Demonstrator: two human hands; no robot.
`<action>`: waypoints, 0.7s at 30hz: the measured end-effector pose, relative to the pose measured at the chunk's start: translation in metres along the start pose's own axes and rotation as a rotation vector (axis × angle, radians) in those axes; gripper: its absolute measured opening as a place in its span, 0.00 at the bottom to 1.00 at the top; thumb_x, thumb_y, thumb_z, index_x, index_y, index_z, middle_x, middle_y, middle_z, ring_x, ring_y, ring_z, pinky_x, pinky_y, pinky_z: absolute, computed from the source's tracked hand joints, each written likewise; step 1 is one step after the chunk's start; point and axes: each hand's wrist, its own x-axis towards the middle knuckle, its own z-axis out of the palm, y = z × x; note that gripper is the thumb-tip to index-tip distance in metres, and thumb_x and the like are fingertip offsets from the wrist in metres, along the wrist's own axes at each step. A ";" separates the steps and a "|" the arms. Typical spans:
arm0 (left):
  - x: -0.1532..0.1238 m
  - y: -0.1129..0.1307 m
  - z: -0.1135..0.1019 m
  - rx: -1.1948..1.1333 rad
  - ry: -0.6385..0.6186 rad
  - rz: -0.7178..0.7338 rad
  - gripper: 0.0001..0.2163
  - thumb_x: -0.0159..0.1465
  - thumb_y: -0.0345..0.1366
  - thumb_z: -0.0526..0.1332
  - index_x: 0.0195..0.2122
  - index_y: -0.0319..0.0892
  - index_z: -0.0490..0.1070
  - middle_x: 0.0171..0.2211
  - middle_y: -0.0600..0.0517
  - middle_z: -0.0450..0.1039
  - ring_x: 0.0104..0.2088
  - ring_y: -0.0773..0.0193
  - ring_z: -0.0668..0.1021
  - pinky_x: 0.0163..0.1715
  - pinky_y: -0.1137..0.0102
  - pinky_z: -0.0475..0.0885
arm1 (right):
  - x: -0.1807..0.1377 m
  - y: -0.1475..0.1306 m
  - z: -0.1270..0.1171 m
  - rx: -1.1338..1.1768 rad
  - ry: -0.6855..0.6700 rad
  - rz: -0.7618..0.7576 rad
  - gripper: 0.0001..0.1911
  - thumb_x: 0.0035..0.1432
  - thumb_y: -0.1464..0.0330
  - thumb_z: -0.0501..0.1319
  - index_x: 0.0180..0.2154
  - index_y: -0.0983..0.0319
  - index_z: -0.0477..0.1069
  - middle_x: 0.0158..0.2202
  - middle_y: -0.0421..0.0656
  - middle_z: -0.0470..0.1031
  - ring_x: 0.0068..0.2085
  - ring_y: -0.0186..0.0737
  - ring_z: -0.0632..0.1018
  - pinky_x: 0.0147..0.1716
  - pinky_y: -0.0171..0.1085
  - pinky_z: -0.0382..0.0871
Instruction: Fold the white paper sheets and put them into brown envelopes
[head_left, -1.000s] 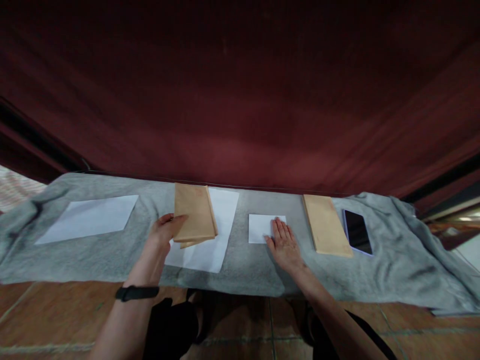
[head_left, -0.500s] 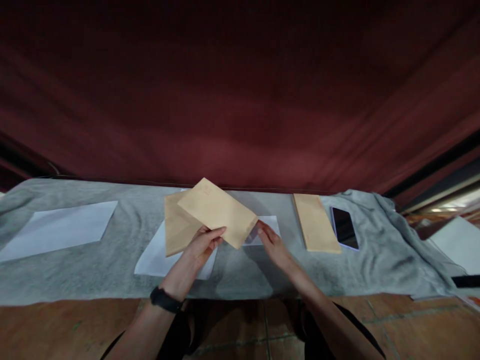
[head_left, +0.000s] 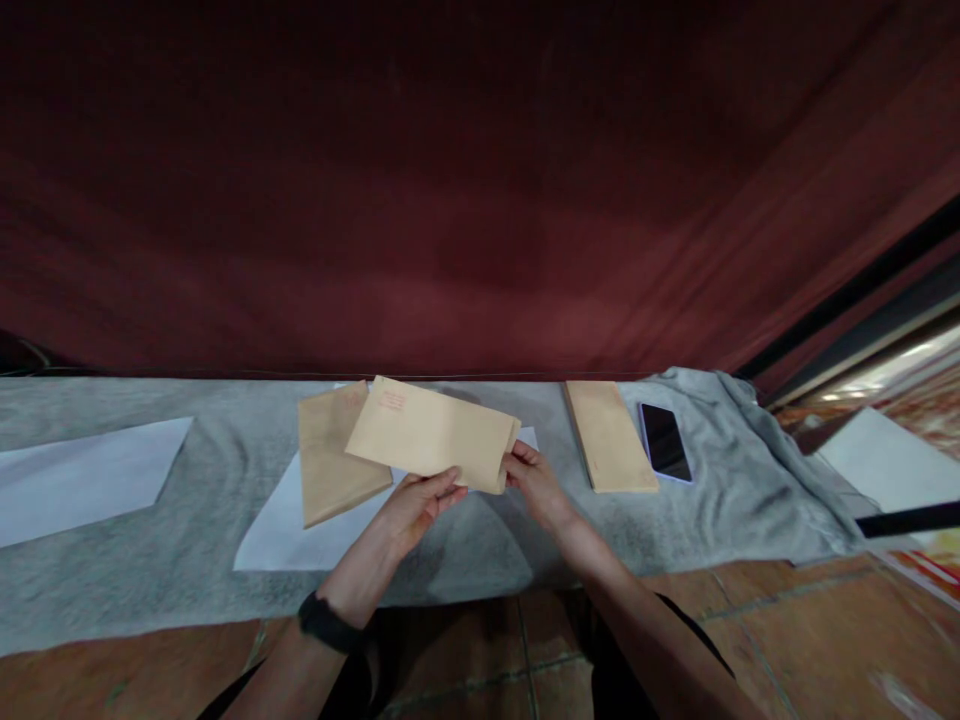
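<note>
A tan paper envelope [head_left: 431, 428] with small red print at its far left corner is held above the cloth. My left hand [head_left: 421, 508] grips its near edge, thumb on top and fingers underneath. My right hand [head_left: 536, 482] has its bent fingers at the envelope's right end, which gapes slightly; the fingertips are partly hidden behind that edge. Below and to the left lies another tan envelope [head_left: 330, 470] on a white sheet of paper [head_left: 277, 535]. More white paper [head_left: 529, 437] shows behind the right end of the held envelope.
A stack of tan envelopes [head_left: 611, 440] lies to the right, beside a dark-screened phone [head_left: 666, 442]. White paper [head_left: 90, 475] rests at the far left. Grey cloth [head_left: 210, 480] covers the long surface, with a dark red curtain [head_left: 480, 250] behind and floor tiles [head_left: 480, 650] below.
The held envelope has turned nearly level. My right hand, previously just beside its right end, now has its fingers on that end. The view has shifted slightly right.
</note>
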 end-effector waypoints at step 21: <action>-0.016 -0.017 -0.003 0.930 -0.354 0.391 0.17 0.67 0.50 0.63 0.40 0.41 0.80 0.41 0.43 0.82 0.41 0.54 0.83 0.45 0.59 0.78 | 0.012 -0.009 -0.021 -0.292 0.070 -0.344 0.07 0.54 0.61 0.64 0.32 0.57 0.74 0.28 0.36 0.75 0.32 0.37 0.74 0.34 0.34 0.70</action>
